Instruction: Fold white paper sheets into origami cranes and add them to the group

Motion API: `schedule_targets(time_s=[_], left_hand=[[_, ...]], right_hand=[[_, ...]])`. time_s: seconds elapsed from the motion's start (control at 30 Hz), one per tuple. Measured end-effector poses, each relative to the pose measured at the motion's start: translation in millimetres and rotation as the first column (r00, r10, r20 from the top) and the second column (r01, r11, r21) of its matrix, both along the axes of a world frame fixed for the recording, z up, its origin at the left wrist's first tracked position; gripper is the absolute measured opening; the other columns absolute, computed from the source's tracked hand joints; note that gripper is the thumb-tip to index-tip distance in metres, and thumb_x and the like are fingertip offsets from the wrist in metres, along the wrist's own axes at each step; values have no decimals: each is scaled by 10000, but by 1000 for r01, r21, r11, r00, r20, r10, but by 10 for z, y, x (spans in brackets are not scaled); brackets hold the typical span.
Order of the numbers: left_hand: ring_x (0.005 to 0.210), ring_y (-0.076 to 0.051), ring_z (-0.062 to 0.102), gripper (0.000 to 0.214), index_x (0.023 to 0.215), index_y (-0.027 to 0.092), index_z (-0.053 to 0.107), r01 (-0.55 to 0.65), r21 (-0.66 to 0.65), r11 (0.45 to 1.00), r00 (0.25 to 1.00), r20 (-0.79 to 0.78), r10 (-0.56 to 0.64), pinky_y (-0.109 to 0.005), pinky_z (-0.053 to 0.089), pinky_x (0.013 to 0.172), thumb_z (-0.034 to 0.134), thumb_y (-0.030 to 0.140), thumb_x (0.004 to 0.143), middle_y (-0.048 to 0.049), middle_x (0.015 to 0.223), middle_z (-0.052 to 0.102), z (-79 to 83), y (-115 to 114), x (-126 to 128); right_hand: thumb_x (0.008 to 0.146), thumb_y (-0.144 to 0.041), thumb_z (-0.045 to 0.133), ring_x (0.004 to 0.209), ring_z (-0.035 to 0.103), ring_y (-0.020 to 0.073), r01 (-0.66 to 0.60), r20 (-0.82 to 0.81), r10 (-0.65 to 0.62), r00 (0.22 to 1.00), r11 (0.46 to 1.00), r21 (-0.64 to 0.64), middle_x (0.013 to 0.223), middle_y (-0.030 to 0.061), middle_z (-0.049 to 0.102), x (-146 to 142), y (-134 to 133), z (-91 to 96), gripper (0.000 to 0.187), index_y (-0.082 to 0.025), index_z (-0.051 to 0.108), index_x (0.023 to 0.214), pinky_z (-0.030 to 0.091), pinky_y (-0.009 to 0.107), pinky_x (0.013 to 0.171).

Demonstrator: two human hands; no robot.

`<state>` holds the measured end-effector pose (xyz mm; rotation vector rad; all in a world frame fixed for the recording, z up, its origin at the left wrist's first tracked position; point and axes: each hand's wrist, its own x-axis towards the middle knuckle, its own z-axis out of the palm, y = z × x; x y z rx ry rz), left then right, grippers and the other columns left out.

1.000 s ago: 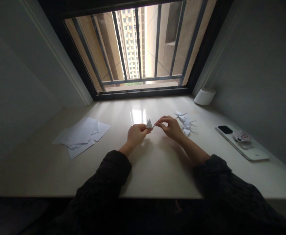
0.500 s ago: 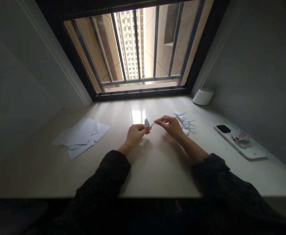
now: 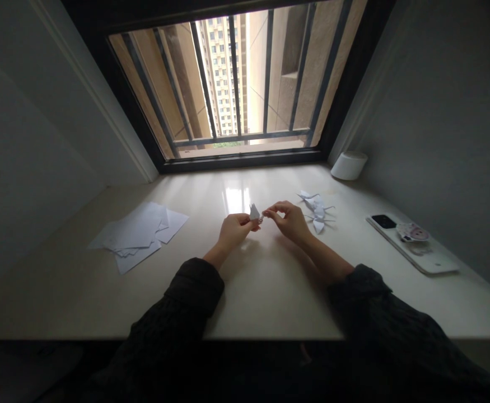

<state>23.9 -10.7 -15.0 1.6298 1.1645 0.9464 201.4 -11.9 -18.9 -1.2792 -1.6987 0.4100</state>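
A small folded white paper figure (image 3: 254,212) is held up above the pale sill (image 3: 270,280). My left hand (image 3: 235,230) is closed on its lower part. My right hand (image 3: 287,220) pinches a thin tip of the same figure at its right side, fingertips together. Both forearms in dark sleeves reach in from the bottom of the view. Just right of my right hand lie several finished folded paper figures (image 3: 317,209) in a loose cluster.
A loose stack of white paper sheets (image 3: 138,234) lies to the left. A white phone (image 3: 413,250) with a round sticker lies at the right. A white cylinder (image 3: 349,165) stands in the back right corner. A barred window (image 3: 240,84) closes the far side.
My right hand has drawn a little closer to the left hand, its pinch now right beside the paper figure. The left hand and the figure have barely moved.
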Motion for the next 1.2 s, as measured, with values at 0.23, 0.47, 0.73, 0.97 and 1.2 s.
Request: schedule_targets(time_s=[0.23, 0.47, 0.73, 0.97, 1.2], left_hand=[[706, -196, 686, 288, 783, 130, 718, -27, -94, 995, 998, 47, 31, -271, 489, 628, 703, 404, 697, -91, 713, 724, 103, -39, 27], [693, -201, 684, 292, 773, 139, 721, -42, -84, 996, 998, 44, 45, -280, 493, 624, 706, 418, 690, -86, 700, 723, 89, -31, -7], [700, -198, 674, 295, 731, 167, 719, 8, 62, 998, 996, -90, -2, -282, 490, 636, 679, 458, 709, -62, 723, 720, 23, -44, -44], [837, -183, 671, 323, 942, 201, 696, -104, 161, 981, 993, 69, 94, -295, 506, 749, 691, 434, 719, -67, 956, 716, 16, 1, -48], [794, -181, 662, 263, 814, 147, 722, -143, 100, 985, 959, 261, 113, -314, 510, 769, 702, 387, 708, -69, 814, 722, 23, 37, -35]], right_hand=[[827, -396, 569, 785, 579, 213, -21, -71, 23, 997, 1000, 22, 768, 44, 672, -37, 7, -22, 220, -233, 687, 739, 428, 363, 752], [744, -509, 636, 832, 640, 214, -101, -384, 24, 923, 978, -183, 901, 55, 722, -36, 24, 19, 332, -226, 724, 895, 472, 345, 749], [633, -503, 736, 725, 653, 216, -274, -401, 141, 905, 915, -296, 737, 53, 725, -72, -24, -7, 326, -201, 741, 755, 471, 313, 653], [695, -502, 676, 661, 616, 178, -226, -338, 139, 931, 946, -234, 705, 37, 696, -60, -8, -11, 307, -196, 694, 701, 452, 296, 623], [685, -509, 691, 680, 643, 184, -334, -414, 208, 886, 907, -258, 720, 48, 702, -91, -20, -47, 325, -191, 684, 752, 475, 299, 635]])
